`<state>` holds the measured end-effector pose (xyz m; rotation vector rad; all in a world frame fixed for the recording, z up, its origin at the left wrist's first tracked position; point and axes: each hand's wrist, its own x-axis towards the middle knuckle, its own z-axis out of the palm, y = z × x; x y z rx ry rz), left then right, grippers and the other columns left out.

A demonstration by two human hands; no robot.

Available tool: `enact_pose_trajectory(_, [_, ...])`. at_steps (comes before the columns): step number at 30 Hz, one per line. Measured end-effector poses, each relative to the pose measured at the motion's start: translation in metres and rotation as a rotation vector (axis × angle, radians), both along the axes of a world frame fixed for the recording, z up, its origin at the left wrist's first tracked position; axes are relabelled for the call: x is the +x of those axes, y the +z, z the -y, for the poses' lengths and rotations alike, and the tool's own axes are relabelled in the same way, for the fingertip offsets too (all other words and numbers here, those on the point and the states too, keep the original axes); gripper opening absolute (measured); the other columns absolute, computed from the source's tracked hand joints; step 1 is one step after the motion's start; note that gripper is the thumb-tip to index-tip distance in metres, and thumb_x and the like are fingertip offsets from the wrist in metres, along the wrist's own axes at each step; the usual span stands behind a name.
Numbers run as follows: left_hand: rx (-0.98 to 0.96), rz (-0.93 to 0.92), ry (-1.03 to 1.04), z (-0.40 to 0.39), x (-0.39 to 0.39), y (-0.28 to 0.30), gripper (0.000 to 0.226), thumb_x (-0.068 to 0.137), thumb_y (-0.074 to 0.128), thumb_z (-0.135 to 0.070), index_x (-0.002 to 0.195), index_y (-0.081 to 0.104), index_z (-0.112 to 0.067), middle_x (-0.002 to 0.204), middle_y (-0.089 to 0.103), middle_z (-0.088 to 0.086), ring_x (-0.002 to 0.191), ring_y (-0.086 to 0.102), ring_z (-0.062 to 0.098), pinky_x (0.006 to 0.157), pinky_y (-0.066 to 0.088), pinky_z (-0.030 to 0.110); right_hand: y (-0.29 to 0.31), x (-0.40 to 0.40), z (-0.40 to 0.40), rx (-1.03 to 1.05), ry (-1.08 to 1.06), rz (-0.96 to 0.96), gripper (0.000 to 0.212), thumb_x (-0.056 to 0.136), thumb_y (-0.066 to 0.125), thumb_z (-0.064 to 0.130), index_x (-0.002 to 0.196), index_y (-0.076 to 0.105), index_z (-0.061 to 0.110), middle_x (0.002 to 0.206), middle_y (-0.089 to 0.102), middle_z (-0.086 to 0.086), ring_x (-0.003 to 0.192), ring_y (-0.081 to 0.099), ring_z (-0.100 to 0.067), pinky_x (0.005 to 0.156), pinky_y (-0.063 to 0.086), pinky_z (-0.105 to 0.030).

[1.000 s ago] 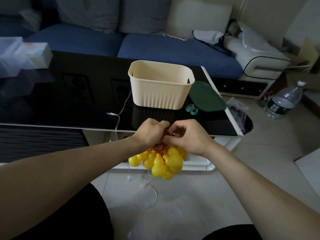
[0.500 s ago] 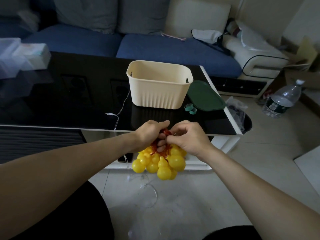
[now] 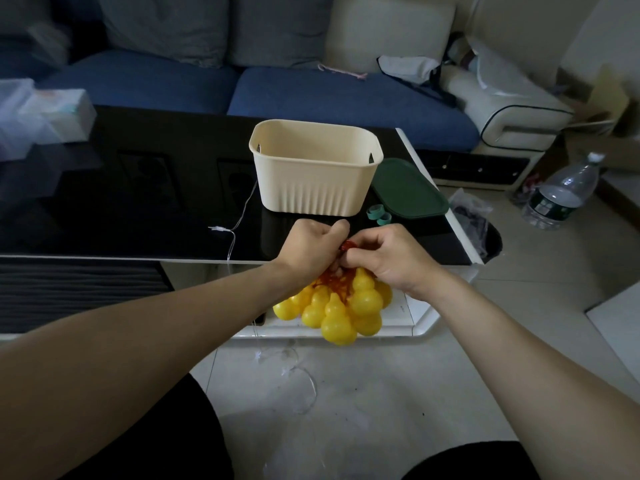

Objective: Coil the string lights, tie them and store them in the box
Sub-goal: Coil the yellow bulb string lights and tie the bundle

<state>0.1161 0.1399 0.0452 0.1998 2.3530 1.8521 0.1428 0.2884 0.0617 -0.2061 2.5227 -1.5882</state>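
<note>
Both hands, left (image 3: 308,249) and right (image 3: 388,259), pinch the lights (image 3: 341,306) by their red tie (image 3: 347,244), just before the box (image 3: 313,168). Cinching tight before letting go should keep the cluster from unravelling; slack wire (image 3: 242,213) trails left of the box.

The box (image 3: 313,168) stands on the table (image 3: 138,188), near its right end. The lid (image 3: 408,188) lies just right of the box, the ties (image 3: 378,214) before the lid. The hands (image 3: 311,247) (image 3: 388,258) meet before the box (at the table's near edge), the lights (image 3: 343,306) hanging under them. A wire (image 3: 239,220) runs left of the box. The sofa (image 3: 311,95) sits behind the table, a bottle (image 3: 561,192) on the floor (image 3: 381,393) right.
</note>
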Motion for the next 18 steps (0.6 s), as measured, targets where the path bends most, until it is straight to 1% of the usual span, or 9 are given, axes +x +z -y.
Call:
enact_pose_trajectory(2, [-0.064,-0.149,0.004,0.001,-0.003,-0.001,0.057,0.097,0.058,-0.025,0.045,0.047,-0.003,0.043,0.043,0.007,0.039,0.032,0.012,0.042,0.030,0.021,0.001,-0.002,-0.004,0.113,-0.010,-0.091,0.010,0.078,0.076,0.009,0.071,0.078,0.017,0.070,0.074,-0.003,0.068,0.064,-0.006,0.071,0.052,-0.030])
enact_pose_trajectory(4, [-0.127,-0.204,-0.036,0.004,-0.006,-0.002,0.060,0.096,0.059,-0.027,0.043,0.043,-0.004,0.042,0.039,0.005,0.040,0.027,0.011,0.042,0.027,0.022,0.002,-0.002,-0.007,0.197,0.016,-0.158,0.007,0.076,0.079,0.012,0.069,0.076,0.012,0.066,0.070,-0.007,0.060,0.055,-0.005,0.063,0.046,-0.029])
enact_pose_trajectory(6, [-0.210,-0.203,-0.127,0.007,-0.008,-0.001,0.062,0.097,0.058,-0.031,0.041,0.044,-0.007,0.040,0.046,0.000,0.039,0.033,0.010,0.044,0.031,0.021,0.002,0.002,-0.009,0.217,0.046,-0.151,0.007,0.075,0.081,0.015,0.069,0.077,0.015,0.066,0.070,-0.005,0.058,0.054,-0.003,0.061,0.046,-0.029])
enact_pose_trajectory(8, [-0.316,-0.184,-0.229,0.010,-0.006,0.004,0.063,0.099,0.055,-0.036,0.041,0.052,-0.012,0.039,0.052,-0.004,0.037,0.040,0.006,0.047,0.035,0.016,0.002,0.005,-0.011,0.222,0.072,-0.110,0.007,0.076,0.083,0.017,0.071,0.078,0.020,0.066,0.071,-0.001,0.059,0.055,-0.002,0.062,0.047,-0.028])
enact_pose_trajectory(10, [-0.360,-0.068,-0.321,0.014,-0.002,0.011,0.061,0.100,0.051,-0.042,0.048,0.058,-0.011,0.040,0.053,-0.005,0.037,0.041,0.004,0.045,0.036,0.012,0.000,0.007,-0.014,0.230,0.103,-0.093,0.011,0.076,0.082,0.017,0.073,0.078,0.027,0.063,0.070,0.007,0.060,0.056,0.002,0.061,0.046,-0.023])
enact_pose_trajectory(12, [-0.316,0.092,-0.419,0.020,-0.001,0.015,0.059,0.100,0.046,-0.046,0.057,0.058,-0.009,0.045,0.055,-0.003,0.038,0.039,0.006,0.042,0.034,0.014,0.000,0.008,-0.017,0.238,0.122,-0.096,0.015,0.077,0.081,0.016,0.079,0.078,0.031,0.066,0.071,0.014,0.062,0.060,0.002,0.063,0.046,-0.019])
enact_pose_trajectory(14, [-0.223,0.224,-0.517,0.026,0.001,0.019,0.054,0.102,0.041,-0.045,0.072,0.058,-0.004,0.057,0.059,0.005,0.042,0.032,0.012,0.040,0.026,0.019,0.000,0.008,-0.019,0.227,0.125,-0.095,0.016,0.079,0.080,0.015,0.084,0.080,0.029,0.070,0.073,0.014,0.065,0.062,0.003,0.064,0.047,-0.017])
enact_pose_trajectory(15, [-0.180,0.280,-0.569,0.029,0.002,0.022,0.052,0.104,0.037,-0.042,0.081,0.058,0.000,0.057,0.062,0.002,0.042,0.028,0.012,0.041,0.021,0.021,0.000,0.008,-0.019,0.219,0.127,-0.095,0.015,0.079,0.080,0.014,0.087,0.081,0.027,0.072,0.074,0.013,0.066,0.062,0.003,0.065,0.047,-0.017])
enact_pose_trajectory(18, [-0.091,0.425,-0.712,0.035,0.003,0.025,0.050,0.107,0.023,-0.032,0.106,0.053,0.008,0.052,0.063,-0.004,0.034,0.029,0.006,0.043,0.022,0.020,0.000,0.006,-0.021,0.234,0.146,-0.102,0.015,0.081,0.080,0.015,0.094,0.082,0.022,0.077,0.076,0.009,0.071,0.064,0.002,0.067,0.048,-0.017])
